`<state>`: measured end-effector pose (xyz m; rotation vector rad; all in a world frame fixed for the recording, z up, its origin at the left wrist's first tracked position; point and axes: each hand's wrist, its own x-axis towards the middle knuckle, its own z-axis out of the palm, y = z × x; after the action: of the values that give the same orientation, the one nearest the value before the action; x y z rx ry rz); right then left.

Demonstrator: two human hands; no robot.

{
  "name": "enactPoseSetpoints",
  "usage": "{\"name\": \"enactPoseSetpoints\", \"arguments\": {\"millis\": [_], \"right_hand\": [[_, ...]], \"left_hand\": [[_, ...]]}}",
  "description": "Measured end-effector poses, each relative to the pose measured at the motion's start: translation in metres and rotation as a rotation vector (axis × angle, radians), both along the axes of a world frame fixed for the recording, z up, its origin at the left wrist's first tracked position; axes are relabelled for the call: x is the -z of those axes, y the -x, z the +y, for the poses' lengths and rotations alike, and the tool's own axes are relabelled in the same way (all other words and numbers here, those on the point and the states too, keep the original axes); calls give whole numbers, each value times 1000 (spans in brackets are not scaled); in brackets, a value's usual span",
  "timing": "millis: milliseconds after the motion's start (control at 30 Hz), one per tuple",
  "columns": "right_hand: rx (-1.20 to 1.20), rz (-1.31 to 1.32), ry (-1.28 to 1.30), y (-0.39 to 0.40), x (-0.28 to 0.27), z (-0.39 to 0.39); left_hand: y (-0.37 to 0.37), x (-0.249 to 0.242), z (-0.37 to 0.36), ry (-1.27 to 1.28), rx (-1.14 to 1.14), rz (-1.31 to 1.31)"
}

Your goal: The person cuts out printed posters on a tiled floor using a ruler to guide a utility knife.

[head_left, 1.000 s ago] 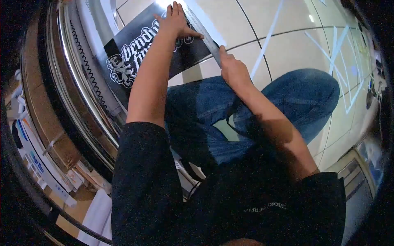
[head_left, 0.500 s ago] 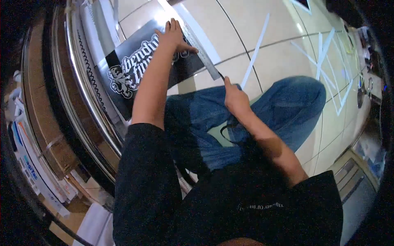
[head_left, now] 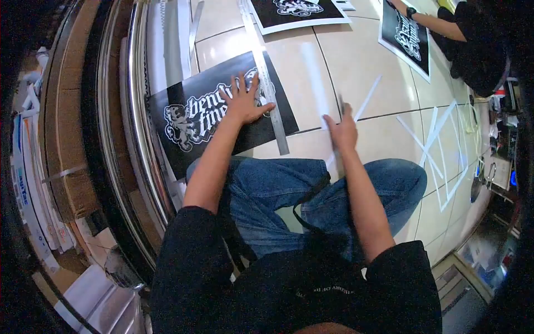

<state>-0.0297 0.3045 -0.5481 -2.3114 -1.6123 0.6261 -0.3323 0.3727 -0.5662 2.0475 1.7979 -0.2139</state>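
Note:
My left hand (head_left: 243, 104) lies spread on a black poster (head_left: 183, 97) with white gothic lettering and a lion figure, its thumb on a metal ruler (head_left: 280, 132). The ruler lies across the poster near its right side. To the right, over the tiles, my right hand (head_left: 344, 133) is closed, with a thin dark tool, seemingly a utility knife (head_left: 341, 103), sticking up from it. A long white strip (head_left: 315, 75), smeared by motion, reaches down to the thumb of that hand.
More white strips (head_left: 439, 145) lie on the tiles at right. Another black poster (head_left: 295, 14) with a white border lies ahead. Far right, a co-worker's arm (head_left: 439, 25) reaches over a similar poster (head_left: 409, 47). Long metal rails (head_left: 142, 133) and cardboard boxes (head_left: 72, 139) line the left.
The white strip has moved away from the poster's edge to the right, along with my right hand. My left hand stays on the ruler and poster. The view has tilted up, showing more posters.

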Motion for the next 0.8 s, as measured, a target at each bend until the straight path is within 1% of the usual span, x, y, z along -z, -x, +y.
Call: {"name": "enactPoseSetpoints", "arguments": {"millis": [33,100,133,233,267,300,367,433,467,500,533,567,600,633,700,767,800], "right_hand": [[65,-14,43,-20,-1,0],[176,-69,63,-64,-3,-1],[191,-83,56,-76,-4,-3],[458,-106,83,-111,3,-7],[583,-69,59,-109,3,-9],[596,-70,47,-107,2,-12],[714,-94,-65,-101,7,-15],[704,-92,-23,-92,14,-25],[646,-81,-46,-93,16,-25],[584,-70,-72,-95,17,-23],[515,-112,-44,-102,15,-21],[502,-111,-41,-113,13,-18],[494,-161,-7,-126,11,-14],[486,-210,28,-141,11,-10],[452,-204,53,-180,15,-4],[465,-297,22,-229,45,0],[484,-274,25,-250,53,3]], "left_hand": [[-3,4,-7,-20,-132,-37],[-7,3,-15,24,-104,-23],[-7,1,-18,23,-93,-13],[-6,-1,-19,8,-68,-12],[-3,5,-22,-35,-61,-42],[0,12,-24,-79,-59,-72],[3,10,-29,-96,-64,-79],[12,13,-40,-194,-19,-260],[14,14,-44,-301,36,-276],[17,15,-44,-305,32,-271],[16,15,-43,-332,29,-304],[13,11,-45,-363,21,-335],[9,7,-47,-340,30,-104],[3,4,-48,-272,24,16],[-1,7,-48,-254,23,35],[2,10,-45,-247,19,-30],[3,16,-42,-268,15,-47]]}}
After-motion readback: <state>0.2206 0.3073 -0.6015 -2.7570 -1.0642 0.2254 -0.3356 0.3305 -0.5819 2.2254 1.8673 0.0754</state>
